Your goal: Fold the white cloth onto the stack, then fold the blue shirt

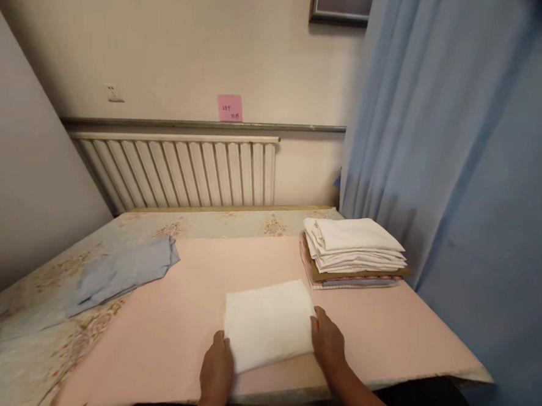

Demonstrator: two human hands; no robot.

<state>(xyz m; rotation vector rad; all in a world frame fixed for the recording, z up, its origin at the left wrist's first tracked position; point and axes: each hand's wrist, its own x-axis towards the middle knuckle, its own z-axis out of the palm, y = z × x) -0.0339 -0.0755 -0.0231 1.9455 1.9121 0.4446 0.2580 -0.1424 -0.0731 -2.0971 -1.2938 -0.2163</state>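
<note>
A folded white cloth (270,325) is held by its two short sides, low over the pink sheet near the front edge. My left hand (217,367) grips its left side, thumb on top and the other fingers hidden beneath. On the right side, my right hand (328,339) holds it the same way, fingers curled around the edge. To the right and farther back is a stack of folded white cloths (358,243), resting on several coloured folded fabrics (363,281).
A pink sheet (178,331) lies over a floral cover (208,224). At left is a crumpled blue-grey cloth (128,270). A blue curtain (481,184) hangs along the right. Behind stand a white radiator (181,168) and a wall with a pink note (230,108).
</note>
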